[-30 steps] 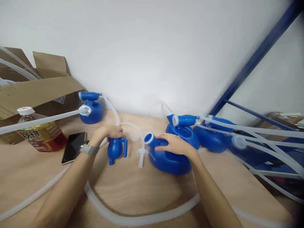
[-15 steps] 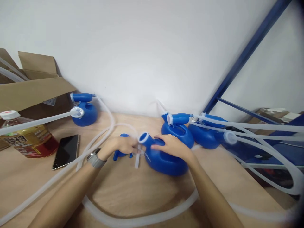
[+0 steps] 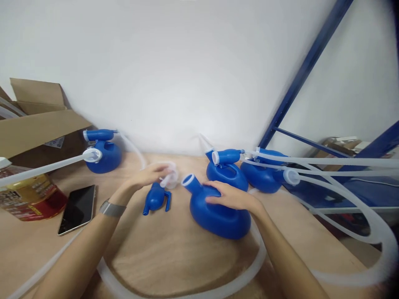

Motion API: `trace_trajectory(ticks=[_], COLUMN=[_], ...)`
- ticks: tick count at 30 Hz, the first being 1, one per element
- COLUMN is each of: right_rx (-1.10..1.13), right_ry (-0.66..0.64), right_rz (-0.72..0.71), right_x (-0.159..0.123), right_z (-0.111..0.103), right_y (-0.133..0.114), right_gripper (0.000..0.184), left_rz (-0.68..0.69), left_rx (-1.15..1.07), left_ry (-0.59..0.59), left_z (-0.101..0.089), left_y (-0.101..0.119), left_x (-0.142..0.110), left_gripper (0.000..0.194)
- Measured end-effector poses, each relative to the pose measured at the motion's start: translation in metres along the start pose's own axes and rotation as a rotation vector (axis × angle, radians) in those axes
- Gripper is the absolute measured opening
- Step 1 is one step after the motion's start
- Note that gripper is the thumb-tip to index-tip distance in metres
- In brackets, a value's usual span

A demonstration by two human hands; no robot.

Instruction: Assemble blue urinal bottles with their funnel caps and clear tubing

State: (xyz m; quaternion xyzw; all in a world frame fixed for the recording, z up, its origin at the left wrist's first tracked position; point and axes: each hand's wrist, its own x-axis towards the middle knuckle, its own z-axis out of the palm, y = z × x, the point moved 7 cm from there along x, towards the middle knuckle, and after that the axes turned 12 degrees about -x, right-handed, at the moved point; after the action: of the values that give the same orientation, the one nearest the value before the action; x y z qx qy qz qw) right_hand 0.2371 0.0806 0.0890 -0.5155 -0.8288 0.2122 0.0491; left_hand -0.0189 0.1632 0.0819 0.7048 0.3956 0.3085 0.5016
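Observation:
My right hand (image 3: 229, 196) is closed over the handle of a blue plastic urinal bottle (image 3: 218, 222), whose open white-rimmed mouth tilts up to the left. My left hand (image 3: 154, 173) has its fingers closed on a translucent white cap (image 3: 171, 179) with a short tube piece, blurred and apart from the bottle's mouth. Just below that hand, a small blue funnel-like part (image 3: 156, 197) with a blue hooked piece lies on the table. A translucent hose (image 3: 116, 282) curves across the table in front of the bottle.
More blue bottles with hoses stand at the back left (image 3: 107, 158) and back right (image 3: 227, 174). On the left are a phone (image 3: 77, 207), a drink bottle (image 3: 34, 199) and a cardboard box (image 3: 40, 128). A blue metal rack (image 3: 299, 83) rises at the right.
My left hand has moved up and left, carrying the translucent cap away from the bottle's neck and uncovering the small blue part. My right hand stays on the bottle. The view has shifted slightly.

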Motion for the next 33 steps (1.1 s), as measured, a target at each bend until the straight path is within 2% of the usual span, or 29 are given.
trace_trajectory(ticks=[2,4,5,7,10,13,17,21,28,33], right_rx=[-0.002,-0.018,-0.03,-0.054,-0.047,-0.01,0.004,-0.044,0.007,0.044], right_ry=[-0.039,-0.089,-0.108,-0.113,-0.076,-0.042,0.0,0.046,0.045,0.012], right_rz=[-0.034,-0.052,-0.052,-0.052,-0.067,-0.052,-0.062,-0.101,-0.201,-0.25], right_x=[-0.001,-0.001,-0.001,0.0,0.001,0.002,0.003,0.004,0.006,0.007], right_z=[0.0,0.001,0.001,0.002,0.004,0.007,0.008,0.009,0.008,0.002], right_y=[-0.003,-0.006,-0.007,-0.008,-0.008,-0.004,-0.004,-0.006,-0.009,-0.013], right_gripper=[0.08,0.085,0.088,0.09,0.088,0.088,0.078,0.068,0.063,0.056], left_rz=[0.079,0.189,0.218,0.206,0.219,0.272,0.313,0.351,0.425,0.471], left_rx=[-0.166,-0.265,-0.274,-0.217,-0.172,-0.088,0.047,0.118,0.273,0.268], left_ry=[0.245,0.431,0.468,0.465,0.349,0.347,0.445,0.497,0.446,0.4], left_z=[-0.013,-0.007,0.003,0.031,0.071,0.088,0.094,0.098,0.097,0.093], left_y=[0.002,0.002,0.0,-0.003,0.001,0.006,-0.003,-0.011,0.006,0.004], left_x=[0.0,0.0,0.001,0.006,0.007,-0.004,-0.017,-0.023,-0.026,-0.02], left_gripper=[0.055,0.061,0.064,0.068,0.057,0.05,0.065,0.059,0.052,0.048])
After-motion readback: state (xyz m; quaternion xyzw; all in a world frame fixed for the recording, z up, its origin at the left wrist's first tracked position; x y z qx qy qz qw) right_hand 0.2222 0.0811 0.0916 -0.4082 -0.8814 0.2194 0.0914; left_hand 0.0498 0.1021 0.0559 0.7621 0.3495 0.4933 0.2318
